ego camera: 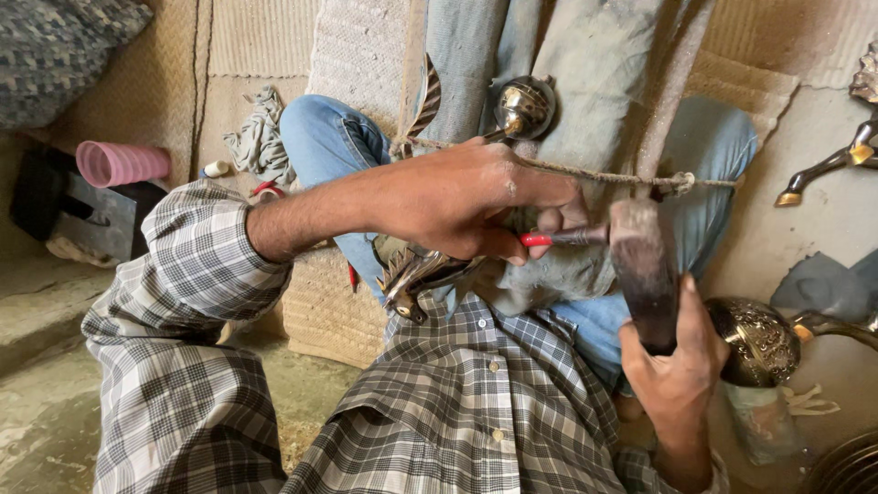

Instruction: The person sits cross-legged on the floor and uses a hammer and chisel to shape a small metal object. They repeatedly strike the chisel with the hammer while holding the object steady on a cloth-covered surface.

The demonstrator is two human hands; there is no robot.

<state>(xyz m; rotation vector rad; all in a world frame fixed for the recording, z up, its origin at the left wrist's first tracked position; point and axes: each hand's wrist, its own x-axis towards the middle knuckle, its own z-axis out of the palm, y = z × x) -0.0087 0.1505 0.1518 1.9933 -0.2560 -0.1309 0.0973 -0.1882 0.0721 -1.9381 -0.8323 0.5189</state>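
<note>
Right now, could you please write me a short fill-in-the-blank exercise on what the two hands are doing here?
1. The right hand grips a ____ by its dark handle.
2. The left hand holds a thin tool with a ____ grip.
3. A rope crosses the person's ____ trousers.
4. Left of the sleeve lies a ____ ribbed cup.

Missing words: hammer; red; blue; pink

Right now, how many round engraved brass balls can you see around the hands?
2. One brass ball lies above the left hand, at the top of the blue cloth. The other brass ball sits beside the right hand. More may be hidden off the right edge.
</note>
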